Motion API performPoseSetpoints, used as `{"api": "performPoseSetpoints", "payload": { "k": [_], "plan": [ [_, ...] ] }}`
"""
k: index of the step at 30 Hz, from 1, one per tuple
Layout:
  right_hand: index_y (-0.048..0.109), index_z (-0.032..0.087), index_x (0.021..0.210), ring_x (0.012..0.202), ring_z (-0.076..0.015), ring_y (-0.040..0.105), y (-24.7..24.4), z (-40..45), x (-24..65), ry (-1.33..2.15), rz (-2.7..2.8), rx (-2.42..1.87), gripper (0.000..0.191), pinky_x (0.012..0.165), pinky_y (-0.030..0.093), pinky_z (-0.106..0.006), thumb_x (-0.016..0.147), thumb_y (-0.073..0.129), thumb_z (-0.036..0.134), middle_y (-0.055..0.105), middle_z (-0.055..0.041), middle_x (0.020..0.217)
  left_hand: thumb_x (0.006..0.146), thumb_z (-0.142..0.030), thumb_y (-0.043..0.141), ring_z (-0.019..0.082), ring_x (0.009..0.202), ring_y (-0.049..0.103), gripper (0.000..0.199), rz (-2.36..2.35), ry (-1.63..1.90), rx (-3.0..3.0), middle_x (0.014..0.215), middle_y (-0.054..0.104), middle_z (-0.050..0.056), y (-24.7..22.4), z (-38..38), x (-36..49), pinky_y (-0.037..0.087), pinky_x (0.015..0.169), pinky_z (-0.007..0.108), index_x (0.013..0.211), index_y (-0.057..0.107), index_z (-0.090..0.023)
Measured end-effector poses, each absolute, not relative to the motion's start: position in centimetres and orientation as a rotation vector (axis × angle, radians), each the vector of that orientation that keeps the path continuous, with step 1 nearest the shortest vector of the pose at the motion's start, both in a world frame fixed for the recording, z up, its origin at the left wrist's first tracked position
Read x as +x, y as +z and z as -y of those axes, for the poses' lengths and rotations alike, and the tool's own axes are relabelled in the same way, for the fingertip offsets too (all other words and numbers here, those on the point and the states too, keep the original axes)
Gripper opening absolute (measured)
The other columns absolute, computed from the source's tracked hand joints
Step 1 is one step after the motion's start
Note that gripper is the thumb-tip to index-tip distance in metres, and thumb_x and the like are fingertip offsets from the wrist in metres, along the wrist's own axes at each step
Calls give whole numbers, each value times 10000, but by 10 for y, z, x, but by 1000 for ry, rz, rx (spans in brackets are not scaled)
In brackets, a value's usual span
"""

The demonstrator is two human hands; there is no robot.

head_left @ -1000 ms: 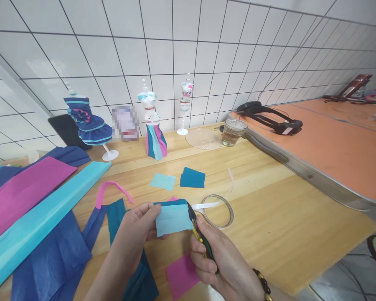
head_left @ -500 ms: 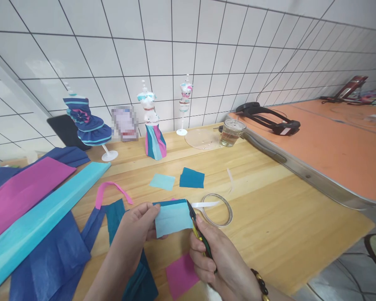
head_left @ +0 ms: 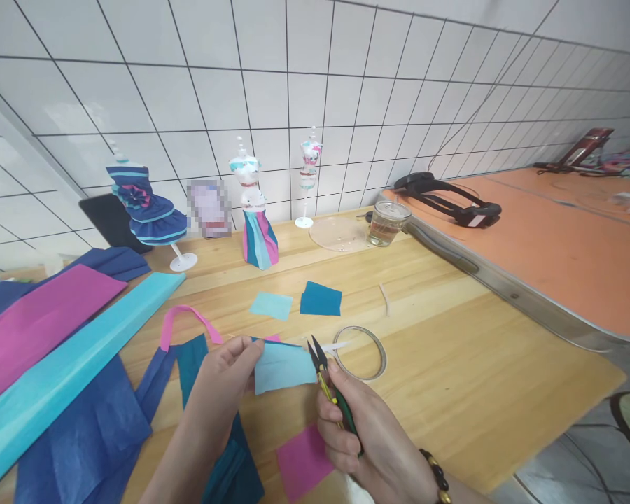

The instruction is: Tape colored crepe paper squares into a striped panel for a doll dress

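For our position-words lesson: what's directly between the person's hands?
In the head view: a light blue piece pinched by the left hand, then the open snips in the right hand.

Light-blue piece [head_left: 285, 368]: thin, roughly rectangular, slightly wavy. Left end pinched between left thumb and fingers [head_left: 250, 355], rest sticks out to the right of them, unsupported. Dark teal layer [head_left: 279, 341] behind it, just a sliver showing along the top edge, right of the left thumb. Snips [head_left: 330, 395]: dark blades, yellow and green handles, gripped in right fingers [head_left: 341, 439]. Blades spread, tips beyond right thumb, at the piece's right edge; contact unclear.
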State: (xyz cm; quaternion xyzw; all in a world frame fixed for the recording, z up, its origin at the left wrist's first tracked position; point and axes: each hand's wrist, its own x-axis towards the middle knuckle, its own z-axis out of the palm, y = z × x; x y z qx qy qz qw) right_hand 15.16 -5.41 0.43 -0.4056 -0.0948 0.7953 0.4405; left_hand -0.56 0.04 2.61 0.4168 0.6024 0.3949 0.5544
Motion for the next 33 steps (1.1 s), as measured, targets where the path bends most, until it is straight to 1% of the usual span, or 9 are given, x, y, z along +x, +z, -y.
{"api": "performPoseSetpoints", "payload": {
  "k": [2,5,7,12,17,22,25,29,33],
  "plan": [
    [520,183,805,319,-3,231,6,55,153,2006,216,-1001,388,316,129,-153,727,641,543,397,103,499,673,-422,581,90,478,327,327,-1463,984,1122,484,347,-74,24,-1,-6,298,461,187,511,407,-197],
    [554,185,913,321,-2,228,6,56,157,2072,216,-980,376,319,117,-149,765,607,527,395,101,507,696,-421,573,102,514,295,337,-1558,1092,1298,521,303,-65,24,1,-5,260,477,196,522,387,-201],
    [562,179,920,321,0,224,5,56,159,2106,229,-962,356,321,113,-150,808,557,517,386,97,510,709,-412,565,108,523,286,328,-1587,1132,1358,529,300,-58,26,4,-4,252,485,204,522,396,-203],
    [565,173,917,325,-3,221,2,59,162,2130,243,-933,329,326,107,-157,877,468,485,381,88,523,711,-404,559,127,565,335,317,-1525,1194,1403,558,359,-37,29,5,-4,297,523,213,505,430,-201],
    [566,180,925,319,-1,230,4,63,165,2167,230,-992,334,330,98,-156,907,415,477,393,84,522,714,-404,569,125,564,335,323,-1483,1165,1374,555,363,-41,27,2,-10,297,517,212,509,428,-198],
    [566,189,933,313,-4,239,5,61,165,2263,189,-935,348,329,101,-158,935,344,456,398,80,526,714,-385,571,117,554,320,306,-1471,1079,1412,553,336,-47,29,0,-15,282,513,212,519,432,-194],
    [556,186,888,315,-2,243,6,57,161,2273,165,-920,346,334,109,-153,926,363,471,395,80,528,723,-378,570,114,550,316,310,-1440,1050,1434,562,336,-45,29,0,-20,282,506,209,520,427,-193],
    [455,199,705,311,-8,254,4,52,156,2277,100,-894,358,339,109,-153,922,372,472,404,76,514,699,-371,613,105,530,315,312,-1382,985,1388,554,347,-50,29,0,-26,282,487,201,524,425,-193],
    [428,197,675,305,-10,250,5,51,153,2305,94,-866,382,337,111,-153,928,350,472,399,77,515,665,-404,633,93,503,319,344,-1325,1053,1236,528,355,-56,30,1,-24,269,465,196,501,419,-190]
  ]
}}
